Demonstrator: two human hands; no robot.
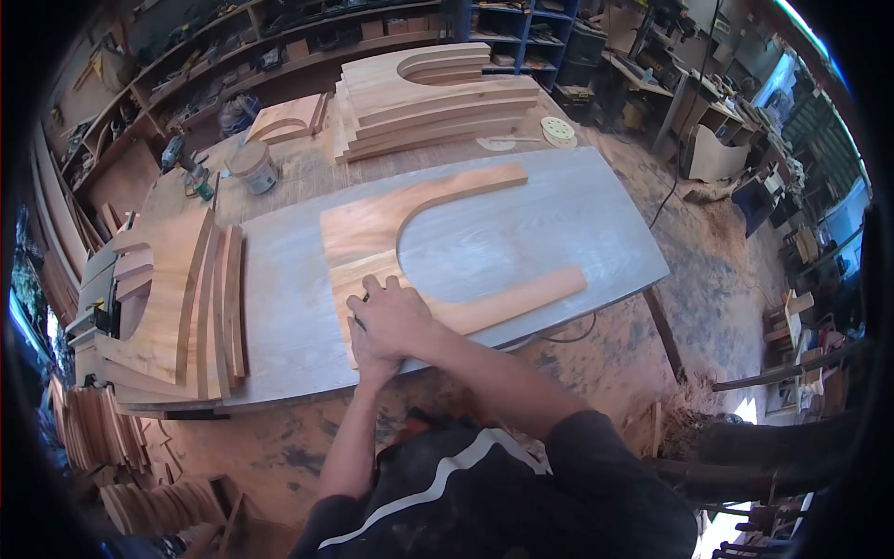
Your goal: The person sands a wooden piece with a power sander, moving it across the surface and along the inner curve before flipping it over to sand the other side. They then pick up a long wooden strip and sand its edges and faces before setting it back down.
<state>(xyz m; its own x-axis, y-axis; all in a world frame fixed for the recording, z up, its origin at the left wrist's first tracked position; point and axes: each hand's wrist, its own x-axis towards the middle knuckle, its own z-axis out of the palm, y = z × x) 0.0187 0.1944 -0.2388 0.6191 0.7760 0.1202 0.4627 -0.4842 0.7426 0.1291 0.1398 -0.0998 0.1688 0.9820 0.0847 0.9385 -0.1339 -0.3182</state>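
A U-shaped wooden panel [358, 233] lies flat on the grey-topped table, its curved cut-out facing right. My right hand [399, 315] is at the panel's lower left part, fingers curled, overlapping my left hand [371, 347] just below it. The two hands are pressed close together over the wood. Between the fingers a small dark bit shows, too small to name. Most of the left hand's fingers are hidden behind the right hand.
Similar cut panels [177, 298] lean stacked at the table's left end. A larger stack of panels [438, 107] stands behind, near perforated discs [558, 129]. A tub [253, 170] and a cordless drill [173, 152] are at back left. Sawdust covers the floor [615, 373].
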